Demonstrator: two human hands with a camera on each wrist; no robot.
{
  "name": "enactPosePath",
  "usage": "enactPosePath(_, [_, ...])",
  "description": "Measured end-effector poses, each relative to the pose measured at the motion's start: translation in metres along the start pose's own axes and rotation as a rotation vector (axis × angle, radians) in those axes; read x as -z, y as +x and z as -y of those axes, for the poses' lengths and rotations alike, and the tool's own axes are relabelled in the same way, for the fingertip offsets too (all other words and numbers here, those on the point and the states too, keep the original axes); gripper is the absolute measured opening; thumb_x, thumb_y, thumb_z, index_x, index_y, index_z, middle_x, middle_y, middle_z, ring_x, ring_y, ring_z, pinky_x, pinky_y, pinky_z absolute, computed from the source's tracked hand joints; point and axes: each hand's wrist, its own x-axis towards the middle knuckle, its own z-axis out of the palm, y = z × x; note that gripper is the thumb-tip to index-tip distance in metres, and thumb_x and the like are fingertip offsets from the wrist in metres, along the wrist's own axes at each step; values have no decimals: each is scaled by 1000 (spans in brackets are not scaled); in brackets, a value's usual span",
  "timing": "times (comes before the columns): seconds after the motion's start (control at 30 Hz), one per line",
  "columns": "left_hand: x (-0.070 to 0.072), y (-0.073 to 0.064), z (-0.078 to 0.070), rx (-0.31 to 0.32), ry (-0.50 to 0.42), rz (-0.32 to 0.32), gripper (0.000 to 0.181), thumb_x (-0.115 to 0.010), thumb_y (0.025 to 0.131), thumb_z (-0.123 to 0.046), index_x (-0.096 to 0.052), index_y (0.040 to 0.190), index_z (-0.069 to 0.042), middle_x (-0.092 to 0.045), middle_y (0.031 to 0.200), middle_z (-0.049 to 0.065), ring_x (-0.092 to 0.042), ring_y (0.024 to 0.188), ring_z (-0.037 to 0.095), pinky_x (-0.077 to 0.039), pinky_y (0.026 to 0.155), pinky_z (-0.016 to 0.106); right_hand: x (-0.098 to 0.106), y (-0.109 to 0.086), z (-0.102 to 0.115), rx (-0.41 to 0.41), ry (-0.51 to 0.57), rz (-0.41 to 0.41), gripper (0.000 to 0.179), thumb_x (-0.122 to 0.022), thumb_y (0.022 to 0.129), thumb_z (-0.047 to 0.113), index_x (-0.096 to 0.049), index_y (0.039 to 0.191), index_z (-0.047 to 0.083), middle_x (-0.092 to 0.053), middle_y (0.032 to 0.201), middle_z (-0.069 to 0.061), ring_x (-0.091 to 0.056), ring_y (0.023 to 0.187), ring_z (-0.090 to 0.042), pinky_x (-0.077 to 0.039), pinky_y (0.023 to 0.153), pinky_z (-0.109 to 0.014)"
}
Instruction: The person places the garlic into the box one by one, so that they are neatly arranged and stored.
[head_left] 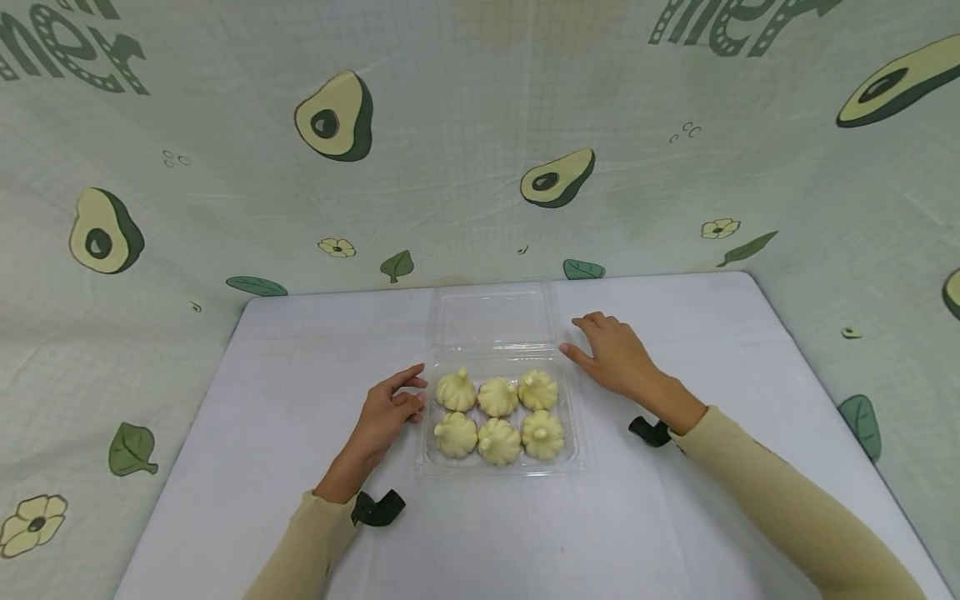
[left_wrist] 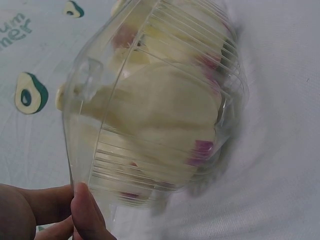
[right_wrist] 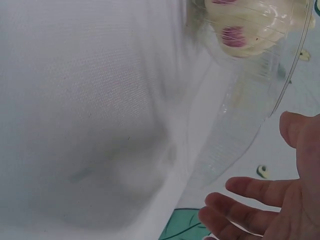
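Observation:
A clear plastic clamshell container [head_left: 504,469] lies on the table with its lid [head_left: 491,318] folded open toward the back. Inside sit several pale garlic bulbs [head_left: 498,442] in two rows of three, with purple patches low on their sides in the wrist views. At the container's left edge, my left hand [head_left: 387,412] pinches the rim [left_wrist: 70,145] between thumb and fingers. On the other side my right hand [head_left: 617,357] hovers beside the hinge end, its fingers spread and apart from the plastic. The right wrist view shows nothing in its palm [right_wrist: 287,200].
A white cloth covers the table [head_left: 660,517]. Behind and at both sides hangs a pale curtain [head_left: 450,125] printed with avocados and leaves. Black wrist mounts [head_left: 378,508] sit below both sleeves.

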Motion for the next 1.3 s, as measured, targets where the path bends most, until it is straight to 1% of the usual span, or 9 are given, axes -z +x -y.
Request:
enactPosePath(0.17, [-1, 2, 1, -4, 7, -11, 55, -60, 103, 6, -48, 156, 1, -56, 132, 23, -62, 81, 4, -56, 69, 18, -4, 2, 0, 1, -5, 14, 59, -62, 108, 37, -58, 142, -11, -58, 141, -32, -56, 129, -50, -45, 107, -65])
enactPosePath(0.3, [-1, 4, 2, 4, 1, -15, 56, -61, 102, 6, -49, 156, -1, -57, 132, 22, -62, 81, 4, -56, 69, 18, -6, 3, 0, -1, -5, 25, 59, -62, 108, 38, -58, 142, -11, -57, 142, -32, -55, 129, -50, -45, 107, -65])
enactPosePath(0.77, [-1, 4, 2, -4, 0, -6, 56, -60, 103, 6, -48, 157, 1, -56, 131, 23, -62, 80, 5, -56, 68, 18, -8, 7, 2, 15, -11, 34, 57, -61, 108, 38, -60, 140, -10, -59, 140, -32, -56, 128, -50, -46, 106, -65])
enactPosePath(0.97, [-1, 4, 3, 2, 4, -6, 56, -60, 103, 6, -48, 157, -1, -56, 132, 22, -62, 81, 5, -56, 69, 18, -9, 8, 2, 26, -11, 31, 56, -60, 108, 37, -61, 139, -10, -59, 139, -32, -57, 127, -50, -47, 105, -64])
enactPosePath(1.3, [-1, 4, 3, -1, 3, -8, 56, -60, 103, 6, -48, 157, 0, -56, 132, 23, -62, 80, 6, -56, 68, 18, -8, 7, 3, 31, -5, 34, 58, -61, 108, 38, -60, 140, -11, -59, 139, -31, -57, 128, -50, -46, 106, -65])
